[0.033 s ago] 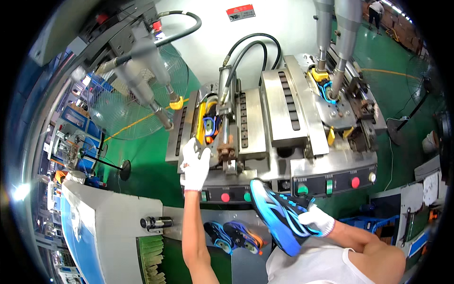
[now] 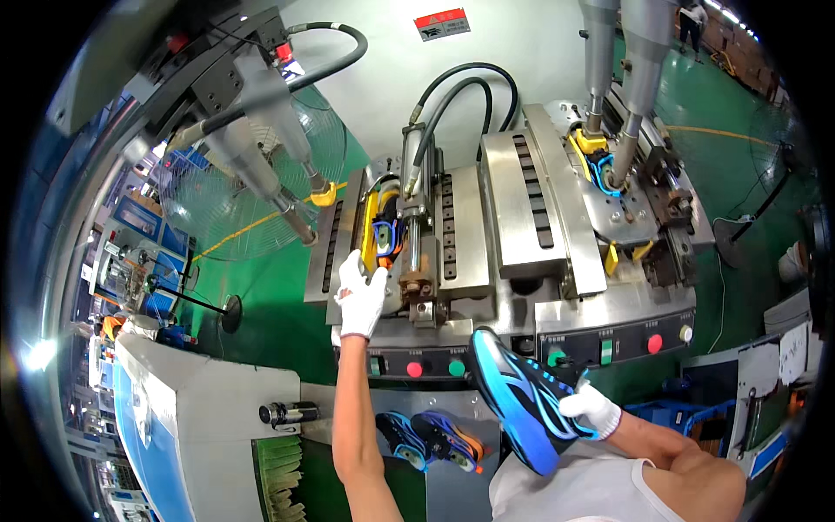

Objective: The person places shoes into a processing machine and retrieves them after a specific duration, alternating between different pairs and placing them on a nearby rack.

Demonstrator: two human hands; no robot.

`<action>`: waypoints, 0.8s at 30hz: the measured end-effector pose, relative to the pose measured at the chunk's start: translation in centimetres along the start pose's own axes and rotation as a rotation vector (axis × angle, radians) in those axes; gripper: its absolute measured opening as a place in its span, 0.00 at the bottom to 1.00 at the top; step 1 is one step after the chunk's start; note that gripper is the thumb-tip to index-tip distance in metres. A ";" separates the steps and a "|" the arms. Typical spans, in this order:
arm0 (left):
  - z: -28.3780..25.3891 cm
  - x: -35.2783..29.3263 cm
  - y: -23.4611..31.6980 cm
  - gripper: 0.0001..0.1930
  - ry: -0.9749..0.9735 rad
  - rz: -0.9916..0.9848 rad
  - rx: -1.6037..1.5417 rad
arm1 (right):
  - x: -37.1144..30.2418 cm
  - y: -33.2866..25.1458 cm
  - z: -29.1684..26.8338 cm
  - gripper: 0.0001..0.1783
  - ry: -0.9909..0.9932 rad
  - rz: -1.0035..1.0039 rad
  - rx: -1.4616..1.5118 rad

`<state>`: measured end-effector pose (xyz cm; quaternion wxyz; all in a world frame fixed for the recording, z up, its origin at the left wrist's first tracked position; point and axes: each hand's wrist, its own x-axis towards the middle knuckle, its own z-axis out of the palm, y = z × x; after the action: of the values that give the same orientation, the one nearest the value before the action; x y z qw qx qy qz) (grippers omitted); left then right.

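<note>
A blue and black sneaker (image 2: 524,402) hangs tilted in front of the machine, its sole facing left. My right hand (image 2: 591,410), in a white glove, is closed on its ankle end. At the machine's left station, my gloved left hand (image 2: 362,300) reaches up with thumb and fingers apart. Just beyond its fingertips, a shoe with blue and orange parts (image 2: 385,237) sits in the left fixture beside a yellow strip (image 2: 370,224). Another shoe with bright blue trim (image 2: 605,174) sits in the right fixture, under yellow-tipped press rods (image 2: 591,139).
Two dark sneakers (image 2: 404,440) with colourful trim lie on the grey shelf below the control panel (image 2: 574,352). Metal press rods (image 2: 277,193) hang over the left station. A green brush strip (image 2: 277,478) and a dark cylinder (image 2: 289,413) are at lower left.
The sneaker in my right hand has shifted slightly to the right. My left hand has barely moved beside the left fixture.
</note>
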<state>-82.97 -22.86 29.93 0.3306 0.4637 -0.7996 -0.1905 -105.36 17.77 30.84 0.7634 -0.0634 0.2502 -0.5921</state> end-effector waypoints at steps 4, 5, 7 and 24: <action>7.9 8.8 -3.0 0.43 -0.054 -0.181 0.260 | -1.0 -2.2 -2.6 0.43 0.095 -0.207 0.081; 9.7 10.1 -3.6 0.45 -0.027 -0.215 0.249 | -1.2 -3.0 -2.4 0.44 0.125 -0.245 0.056; 13.0 12.0 -4.7 0.46 -0.047 -0.270 0.316 | -1.7 -3.7 -2.5 0.46 0.168 -0.289 0.005; -10.7 -5.3 1.8 0.30 0.217 -0.242 -0.172 | 23.0 -6.2 9.8 0.21 0.241 -0.245 -0.309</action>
<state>-74.65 -17.41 36.75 0.4278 0.5445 -0.6785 -0.2453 -102.33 -7.48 34.68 0.6315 -0.1382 0.4177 -0.6385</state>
